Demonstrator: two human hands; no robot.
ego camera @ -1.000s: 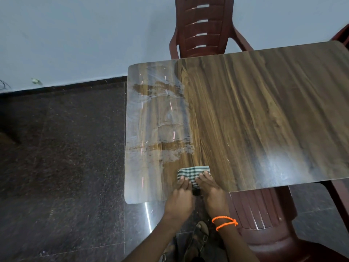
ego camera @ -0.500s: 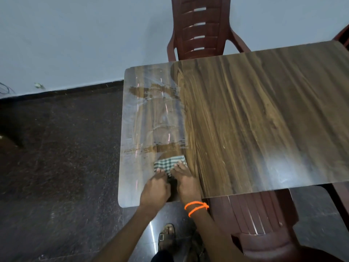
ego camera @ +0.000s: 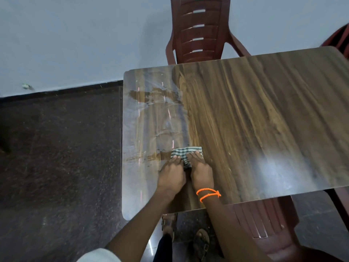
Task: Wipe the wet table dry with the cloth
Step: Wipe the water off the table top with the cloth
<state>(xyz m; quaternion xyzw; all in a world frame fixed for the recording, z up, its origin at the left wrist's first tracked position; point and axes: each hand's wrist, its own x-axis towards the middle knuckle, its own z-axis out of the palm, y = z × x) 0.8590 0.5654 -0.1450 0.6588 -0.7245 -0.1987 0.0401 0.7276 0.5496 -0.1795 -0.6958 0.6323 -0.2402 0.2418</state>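
A folded green-and-white checked cloth [ego camera: 184, 153] lies flat on the wood-grain table [ego camera: 255, 120], near its left half. My left hand [ego camera: 171, 175] and my right hand [ego camera: 201, 172] press down on the cloth side by side, fingers over its near part. An orange cord circles my right wrist. A wet, shiny film with streaks [ego camera: 156, 114] covers the table's left strip, from the far edge down past the cloth. The table's right part looks matte and dry.
A dark red plastic chair [ego camera: 200, 29] stands at the table's far side against a pale wall. Another red chair [ego camera: 268, 227] sits under the near right edge, a third [ego camera: 340, 38] at far right. Dark stone floor [ego camera: 60, 157] lies to the left. My sandalled feet [ego camera: 201, 241] are below.
Both hands have pushed the cloth away from the near edge, further up the table along the border of the wet strip. The view has shifted with my head.
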